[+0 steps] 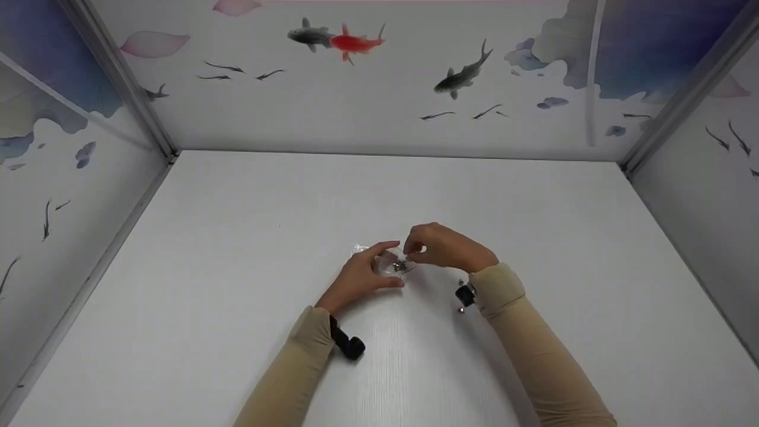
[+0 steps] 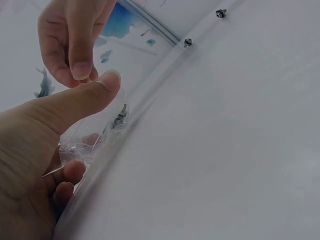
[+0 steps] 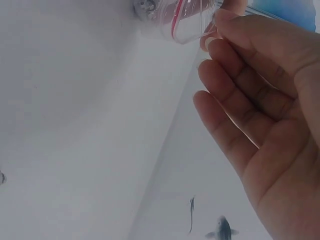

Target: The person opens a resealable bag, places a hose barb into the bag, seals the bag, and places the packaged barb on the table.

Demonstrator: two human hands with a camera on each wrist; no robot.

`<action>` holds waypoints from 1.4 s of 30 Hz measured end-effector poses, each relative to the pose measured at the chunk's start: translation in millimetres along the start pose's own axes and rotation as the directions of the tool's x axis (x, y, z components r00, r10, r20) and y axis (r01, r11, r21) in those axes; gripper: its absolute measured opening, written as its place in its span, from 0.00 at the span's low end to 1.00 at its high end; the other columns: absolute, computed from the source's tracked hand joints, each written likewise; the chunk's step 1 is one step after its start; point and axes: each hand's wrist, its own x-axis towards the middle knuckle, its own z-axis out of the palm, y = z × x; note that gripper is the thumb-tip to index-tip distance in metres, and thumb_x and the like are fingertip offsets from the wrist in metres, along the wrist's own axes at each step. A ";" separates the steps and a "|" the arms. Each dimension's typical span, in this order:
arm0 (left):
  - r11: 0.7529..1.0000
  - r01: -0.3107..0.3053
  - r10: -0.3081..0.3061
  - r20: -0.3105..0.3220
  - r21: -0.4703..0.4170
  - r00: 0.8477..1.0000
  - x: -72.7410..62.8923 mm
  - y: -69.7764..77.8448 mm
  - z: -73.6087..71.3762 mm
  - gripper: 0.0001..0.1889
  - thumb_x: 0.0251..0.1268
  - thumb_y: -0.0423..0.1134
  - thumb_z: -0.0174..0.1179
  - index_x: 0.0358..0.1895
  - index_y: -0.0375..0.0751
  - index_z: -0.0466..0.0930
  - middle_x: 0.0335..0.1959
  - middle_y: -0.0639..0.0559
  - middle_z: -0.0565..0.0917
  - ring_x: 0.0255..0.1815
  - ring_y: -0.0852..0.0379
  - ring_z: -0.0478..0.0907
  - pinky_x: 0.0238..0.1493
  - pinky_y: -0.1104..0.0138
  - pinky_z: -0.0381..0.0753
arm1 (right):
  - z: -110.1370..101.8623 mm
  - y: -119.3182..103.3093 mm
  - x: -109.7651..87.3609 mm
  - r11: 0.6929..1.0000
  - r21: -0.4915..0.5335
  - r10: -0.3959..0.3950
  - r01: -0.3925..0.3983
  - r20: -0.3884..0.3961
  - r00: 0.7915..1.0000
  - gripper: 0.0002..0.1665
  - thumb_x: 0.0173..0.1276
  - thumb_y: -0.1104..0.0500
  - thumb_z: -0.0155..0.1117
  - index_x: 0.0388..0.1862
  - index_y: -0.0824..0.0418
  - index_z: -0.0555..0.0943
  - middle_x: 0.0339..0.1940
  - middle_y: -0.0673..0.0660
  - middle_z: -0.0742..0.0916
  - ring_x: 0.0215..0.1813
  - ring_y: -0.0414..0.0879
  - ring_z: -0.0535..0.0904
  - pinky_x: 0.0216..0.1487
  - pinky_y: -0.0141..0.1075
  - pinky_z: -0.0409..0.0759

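A small clear zip bag (image 1: 388, 259) with a red seal line (image 3: 176, 21) sits on the white table between the hands. Dark and silvery metal fittings (image 1: 399, 266) lie inside it; their exact kind is too small to tell. My left hand (image 1: 354, 279) holds the bag from the left, thumb on the near side and fingers curled round the far side. At the bag's mouth, my right hand (image 1: 443, 246) pinches the plastic edge between thumb and index finger. Its other fingers are loosely bent in the right wrist view.
Two loose metal fittings (image 2: 188, 43) (image 2: 221, 13) lie on the table to the right, near the right wrist's black camera (image 1: 465, 295). Another black camera (image 1: 350, 347) is on the left wrist. Printed panels (image 1: 379, 107) with fish wall in the table's back and sides.
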 end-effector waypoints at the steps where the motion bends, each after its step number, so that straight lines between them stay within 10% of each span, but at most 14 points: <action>1: 1.000 -0.002 0.002 0.001 0.000 1.000 0.1 0.3 0.1 0.41 0.47 0.52 0.74 0.68 0.56 0.69 0.54 0.55 0.80 0.35 0.59 0.67 0.43 0.64 0.69 | 0.1 -0.1 -0.1 1.000 -0.002 -0.003 0.003 -0.002 1.000 0.08 0.64 0.63 0.66 0.42 0.63 0.86 0.39 0.54 0.86 0.43 0.44 0.80 0.48 0.39 0.80; 42: 0.999 -0.026 0.027 -0.013 0.020 1.000 1.3 -1.7 0.8 0.41 0.46 0.51 0.75 0.68 0.53 0.70 0.47 0.55 0.82 0.27 0.61 0.64 0.33 0.68 0.67 | -10.0 33.6 -54.9 0.982 0.009 0.188 -0.191 0.119 0.975 0.08 0.61 0.65 0.69 0.40 0.59 0.86 0.39 0.50 0.86 0.43 0.45 0.78 0.47 0.41 0.78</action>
